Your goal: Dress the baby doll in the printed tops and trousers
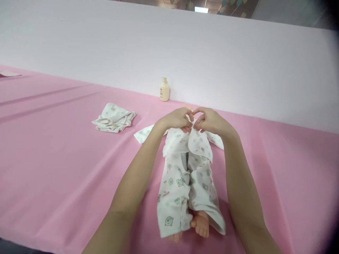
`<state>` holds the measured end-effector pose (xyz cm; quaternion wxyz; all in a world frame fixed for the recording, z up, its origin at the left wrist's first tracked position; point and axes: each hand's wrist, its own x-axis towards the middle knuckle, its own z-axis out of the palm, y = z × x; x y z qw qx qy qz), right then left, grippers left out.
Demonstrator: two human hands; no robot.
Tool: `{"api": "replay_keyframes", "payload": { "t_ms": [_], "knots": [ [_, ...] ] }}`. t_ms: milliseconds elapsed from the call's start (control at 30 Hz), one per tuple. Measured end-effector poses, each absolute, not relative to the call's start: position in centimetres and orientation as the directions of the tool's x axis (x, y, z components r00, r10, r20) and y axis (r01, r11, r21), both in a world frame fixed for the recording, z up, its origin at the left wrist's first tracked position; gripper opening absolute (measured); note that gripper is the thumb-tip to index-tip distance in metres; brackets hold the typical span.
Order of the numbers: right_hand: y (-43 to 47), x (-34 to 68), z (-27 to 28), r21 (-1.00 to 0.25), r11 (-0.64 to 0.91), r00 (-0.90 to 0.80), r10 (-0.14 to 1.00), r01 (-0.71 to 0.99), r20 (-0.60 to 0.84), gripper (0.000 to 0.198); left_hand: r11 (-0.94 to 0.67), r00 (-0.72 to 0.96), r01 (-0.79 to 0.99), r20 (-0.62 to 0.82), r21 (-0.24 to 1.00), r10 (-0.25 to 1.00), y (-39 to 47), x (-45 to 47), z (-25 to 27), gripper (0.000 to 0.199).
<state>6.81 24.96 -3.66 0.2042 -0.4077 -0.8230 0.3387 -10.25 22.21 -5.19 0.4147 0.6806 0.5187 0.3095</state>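
A baby doll [201, 223] lies on its back on the pink cloth, feet toward me. It wears a white wrap-front baby shirt [178, 141] and matching trousers [174, 187], printed with small green bears. At the shirt's neckline, my left hand [180, 119] pinches the fabric with bent fingers. My right hand [209, 120] grips the other front edge there, the two hands almost touching. Between them the fingertips partly hide the collar, and the doll's head is mostly covered. Both sleeves stretch out sideways, and one foot pokes from the right trouser leg.
A folded printed cloth [114, 118] lies to the left of the doll. Near the white wall [159, 46] stands a cream pump bottle [164, 90]. The pink sheet [66, 165] has creases, and a pale flat item [9, 73] rests at the far left edge.
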Motion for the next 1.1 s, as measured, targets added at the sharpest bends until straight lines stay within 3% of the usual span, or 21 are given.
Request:
{"api": "replay_keyframes", "payload": {
  "t_ms": [333, 867, 1000, 1100],
  "knots": [
    [24.9, 6.4, -3.9, -0.716, 0.424, -0.583, 0.812, 0.555, 0.029, 0.054, -0.135, 0.258, 0.47, 0.01, 0.872, 0.966, 22.4, -10.3, -5.4, 0.025],
    [25.9, 7.2, -4.0, -0.798, 0.402, -0.641, 0.767, 0.448, 0.026, 0.053, -0.147, 0.235, 0.591, 0.004, 0.793, 0.972, 22.1, -10.7, -5.1, 0.026],
    [26.2, 7.2, -4.3, -0.76, 0.405, -0.633, 0.774, 0.508, -0.011, 0.054, -0.147, 0.243, 0.741, -0.059, 0.655, 0.968, 22.1, -10.7, -4.9, 0.034],
    [26.2, 6.7, -4.7, -0.636, 0.461, -0.644, 0.762, 0.619, -0.075, 0.045, -0.165, 0.275, 0.855, -0.16, 0.491, 0.948, 22.1, -10.4, -4.8, 0.039]
  ]
}}
